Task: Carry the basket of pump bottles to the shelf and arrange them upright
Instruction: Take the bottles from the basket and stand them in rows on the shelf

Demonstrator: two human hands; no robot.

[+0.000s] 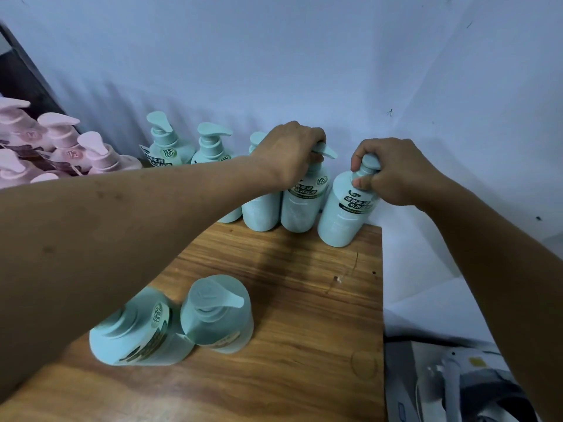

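Several teal pump bottles stand upright in a row along the back of the wooden shelf point(289, 300), against the white wall. My left hand point(286, 150) grips the pump head of one teal bottle point(301, 205) in that row. My right hand point(393, 172) grips the pump head of the rightmost teal bottle point(341, 217), which stands at the shelf's right edge. Two more teal bottles point(143, 330) point(217, 315) stand near the front, partly under my left forearm. No basket is in view.
A group of pink pump bottles point(61, 147) stands at the far left. The shelf's right edge drops off beside the rightmost bottle; below it lie white cloth and a grey object point(457, 385). Bare wood lies between the front pair and the back row.
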